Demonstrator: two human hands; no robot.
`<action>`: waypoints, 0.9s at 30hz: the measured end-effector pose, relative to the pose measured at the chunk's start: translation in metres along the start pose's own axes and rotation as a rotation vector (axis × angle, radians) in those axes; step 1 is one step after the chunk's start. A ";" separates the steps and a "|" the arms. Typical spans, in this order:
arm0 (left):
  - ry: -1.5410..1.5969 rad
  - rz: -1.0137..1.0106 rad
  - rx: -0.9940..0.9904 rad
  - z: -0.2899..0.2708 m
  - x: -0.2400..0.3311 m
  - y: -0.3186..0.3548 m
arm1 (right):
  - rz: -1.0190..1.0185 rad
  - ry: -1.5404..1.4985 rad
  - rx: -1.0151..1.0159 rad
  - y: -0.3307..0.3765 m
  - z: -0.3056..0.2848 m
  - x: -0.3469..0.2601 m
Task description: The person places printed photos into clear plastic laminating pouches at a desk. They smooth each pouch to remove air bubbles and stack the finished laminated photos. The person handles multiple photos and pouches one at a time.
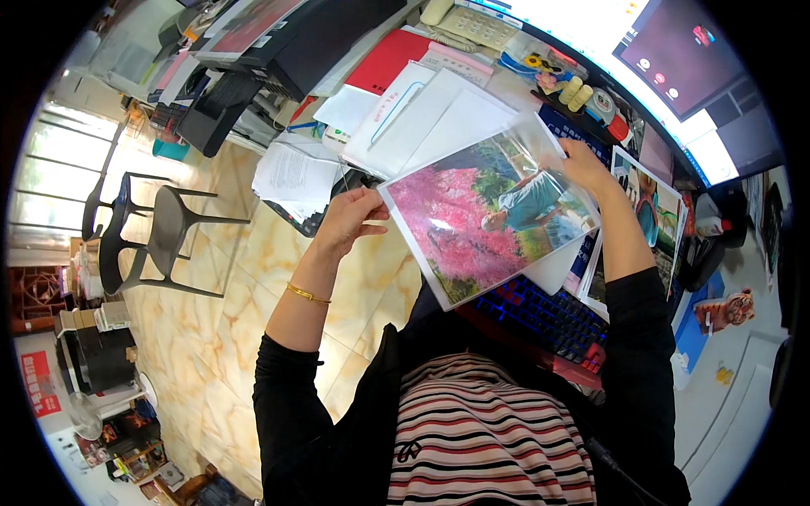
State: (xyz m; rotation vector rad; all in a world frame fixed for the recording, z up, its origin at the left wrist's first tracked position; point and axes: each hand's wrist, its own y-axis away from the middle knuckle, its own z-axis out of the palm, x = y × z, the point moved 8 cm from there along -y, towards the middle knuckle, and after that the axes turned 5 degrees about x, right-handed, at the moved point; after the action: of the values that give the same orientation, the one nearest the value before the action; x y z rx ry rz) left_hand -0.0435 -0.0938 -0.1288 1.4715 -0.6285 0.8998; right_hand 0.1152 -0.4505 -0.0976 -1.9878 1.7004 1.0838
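A large glossy photo (489,221) of pink blossoms and a person is held up over the keyboard (540,314). The left hand (350,221) pinches its left edge in its fingers while the right hand (582,164) grips the top right corner. White papers (430,118) lie on the table (726,396) just beyond.

A large colour photo print (485,221) in a clear plastic sleeve is held up between the left hand (348,221) and the right hand (582,164), pinched at opposite edges. Beneath it a keyboard (548,316) lit blue and red is seen on the counter (742,396), with white papers (439,118) behind.
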 end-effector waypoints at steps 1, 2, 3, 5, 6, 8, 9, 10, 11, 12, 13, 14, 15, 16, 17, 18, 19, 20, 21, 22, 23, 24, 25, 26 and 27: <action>-0.003 -0.006 0.001 -0.001 -0.001 -0.002 | -0.005 0.017 0.014 -0.001 -0.001 0.001; -0.006 -0.011 0.001 -0.002 -0.002 -0.004 | -0.010 0.034 0.028 -0.002 -0.001 0.001; -0.014 -0.010 -0.005 -0.002 -0.002 -0.004 | -0.024 0.059 0.050 -0.002 -0.002 0.001; -0.035 -0.002 -0.026 -0.001 -0.001 -0.005 | -0.047 0.110 0.105 -0.002 -0.005 0.002; -0.051 -0.004 -0.009 -0.002 0.000 -0.006 | -0.051 0.128 0.118 -0.005 -0.005 0.004; -0.081 -0.009 0.022 -0.003 -0.001 -0.007 | -0.053 0.165 0.144 -0.009 -0.005 0.005; -0.083 -0.015 0.024 -0.002 -0.002 -0.007 | -0.036 0.193 0.151 -0.008 -0.006 0.009; -0.087 -0.020 0.030 -0.003 -0.003 -0.006 | -0.022 0.218 0.155 -0.007 -0.004 0.007; -0.090 -0.025 0.037 -0.004 -0.003 -0.006 | -0.009 0.243 0.158 -0.006 -0.002 0.005; -0.079 -0.027 0.039 -0.004 -0.003 -0.006 | -0.012 0.259 0.171 -0.006 -0.004 0.001; -0.077 -0.015 0.033 -0.004 -0.003 -0.006 | -0.013 0.255 0.174 -0.005 -0.004 0.001; -0.073 -0.004 0.029 -0.004 -0.003 -0.007 | -0.015 0.252 0.175 -0.005 -0.004 0.001; -0.070 0.007 0.026 -0.004 -0.004 -0.007 | -0.018 0.248 0.176 -0.005 -0.004 0.000; -0.065 0.009 0.019 -0.003 -0.004 -0.007 | -0.015 0.245 0.174 -0.005 -0.004 0.001; -0.060 0.010 0.013 -0.002 -0.004 -0.008 | -0.013 0.242 0.172 -0.005 -0.005 0.004; -0.055 0.011 0.008 -0.001 -0.004 -0.008 | -0.011 0.239 0.170 -0.005 -0.004 0.005; -0.057 0.007 0.014 -0.001 -0.003 -0.007 | -0.007 0.228 0.166 -0.005 -0.004 0.004; -0.059 0.003 0.021 -0.001 -0.003 -0.005 | -0.003 0.217 0.161 -0.005 -0.004 0.003; -0.061 -0.001 0.027 -0.001 -0.003 -0.005 | 0.002 0.207 0.157 -0.005 -0.003 0.003; -0.054 0.003 0.024 -0.001 -0.003 -0.005 | 0.014 0.208 0.162 -0.006 -0.002 0.005; -0.047 0.006 0.020 -0.001 -0.004 -0.006 | 0.021 0.199 0.171 -0.006 -0.003 0.007; -0.040 0.010 0.016 -0.001 -0.004 -0.006 | 0.028 0.191 0.180 -0.006 -0.003 0.008; -0.042 0.006 0.018 -0.001 -0.004 -0.006 | 0.035 0.182 0.191 -0.006 -0.004 0.009; -0.045 0.002 0.020 -0.001 -0.004 -0.005 | 0.034 0.182 0.186 -0.007 -0.003 0.011; -0.047 -0.001 0.020 -0.001 -0.003 -0.005 | 0.034 0.181 0.181 -0.009 -0.003 0.014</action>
State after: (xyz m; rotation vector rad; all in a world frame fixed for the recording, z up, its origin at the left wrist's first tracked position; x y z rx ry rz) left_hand -0.0417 -0.0929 -0.1343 1.5151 -0.6547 0.8747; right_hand 0.1246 -0.4602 -0.1078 -1.9988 1.8561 0.7491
